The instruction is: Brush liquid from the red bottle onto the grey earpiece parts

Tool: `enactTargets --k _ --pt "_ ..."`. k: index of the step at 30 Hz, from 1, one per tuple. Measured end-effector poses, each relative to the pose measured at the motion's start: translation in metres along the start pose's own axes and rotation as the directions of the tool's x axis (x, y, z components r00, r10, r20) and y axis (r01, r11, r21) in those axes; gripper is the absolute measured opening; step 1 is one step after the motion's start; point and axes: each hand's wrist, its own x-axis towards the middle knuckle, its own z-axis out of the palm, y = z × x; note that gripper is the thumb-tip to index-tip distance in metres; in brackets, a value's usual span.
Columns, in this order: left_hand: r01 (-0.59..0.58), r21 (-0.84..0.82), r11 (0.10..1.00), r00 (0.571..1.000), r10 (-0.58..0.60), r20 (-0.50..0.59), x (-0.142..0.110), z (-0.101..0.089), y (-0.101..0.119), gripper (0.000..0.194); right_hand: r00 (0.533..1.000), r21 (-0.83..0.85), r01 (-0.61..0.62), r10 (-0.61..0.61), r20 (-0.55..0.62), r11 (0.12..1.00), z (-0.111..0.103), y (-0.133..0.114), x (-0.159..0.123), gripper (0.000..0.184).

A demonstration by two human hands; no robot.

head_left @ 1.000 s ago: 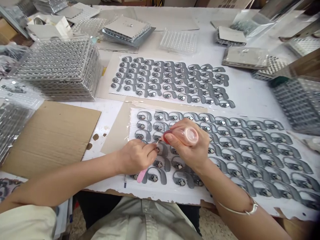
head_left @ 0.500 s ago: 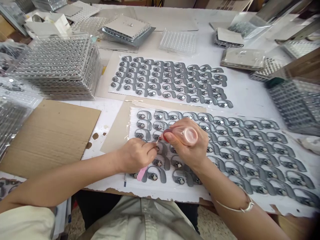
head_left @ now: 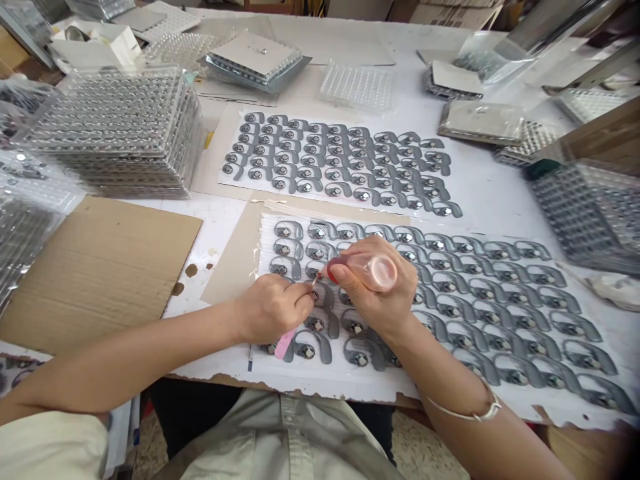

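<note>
My right hand [head_left: 383, 287] is closed round a translucent pinkish squeeze bottle [head_left: 373, 270] with a red cap. Its base faces up towards me and its nozzle points down to the left. My left hand [head_left: 275, 308] is closed on a slim pink-handled tool [head_left: 285, 343], whose pink end sticks out below the palm. The tool's thin tip meets the nozzle area over one of the grey ear-hook earphone parts [head_left: 315, 253]; exact contact is too small to tell. Rows of these parts, each with a shiny metallic piece, lie on a white sheet under both hands.
A second sheet of grey ear-hook parts [head_left: 334, 161] lies farther back. Stacked clear trays [head_left: 115, 133] rise at the left, behind a brown cardboard sheet [head_left: 100, 273]. More trays [head_left: 590, 207] stand at the right. Cotton swabs [head_left: 270, 202] lie between the two sheets.
Both hands keep their grips, with the bottle and tool tips together at nearly the same place. The view has turned slightly, so things at the right appear a little farther left.
</note>
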Motion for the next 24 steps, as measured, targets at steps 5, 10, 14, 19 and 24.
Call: enactTargets --k 5,10,14,19,24 --pt "0.008 -0.004 1.0 1.0 -0.008 -0.008 -0.0002 0.0007 0.0002 0.018 1.0 -0.016 -0.018 0.018 0.006 1.0 0.0003 0.0015 -0.0014 0.016" --pt "0.009 0.017 1.0 1.0 -0.009 -0.012 0.0009 -0.0004 -0.0006 0.017 1.0 0.0 0.004 -0.004 -0.003 1.0 0.0003 0.0017 -0.0021 0.016" --pt "0.009 0.012 1.0 1.0 -0.008 -0.023 0.0005 0.0005 -0.0006 0.017 1.0 -0.009 0.023 -0.023 0.001 1.0 -0.0003 0.0007 -0.0014 0.015" --pt "0.01 0.001 1.0 1.0 -0.01 -0.015 -0.0014 0.0021 -0.0005 0.014 1.0 -0.024 0.013 -0.013 0.003 1.0 -0.0008 0.0008 -0.0029 0.014" --pt "0.023 0.0 1.0 1.0 -0.023 -0.017 -0.0018 0.0025 -0.0003 0.017 1.0 -0.002 0.014 -0.014 -0.025 1.0 -0.0028 0.001 -0.0033 0.014"
